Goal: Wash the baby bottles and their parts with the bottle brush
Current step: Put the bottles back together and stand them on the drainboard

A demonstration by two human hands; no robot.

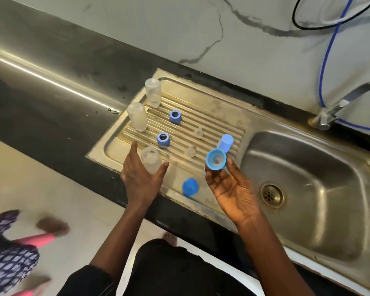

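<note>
Head view looks down on a steel drainboard [212, 112]. The left hand [140, 178] holds a clear bottle [151, 160] between thumb and fingers. At 3 o'clock of it, the right hand [233, 189] pinches a blue cap [216, 159] at its fingertips, hollow side facing up. Two more bottles [137, 116] stand at 12 o'clock of the left hand, and two blue rings [175, 116] lie at 1 o'clock.

Three clear bottles [151, 160] [137, 116] [152, 92], one in the left hand's [140, 180] grip, two beyond it. Three blue caps [216, 159] [225, 143] [190, 187], one pinched by the right hand [229, 189]. Two blue rings [175, 116] [163, 139] and two clear teats [199, 132] [190, 151] between the grips.
</note>
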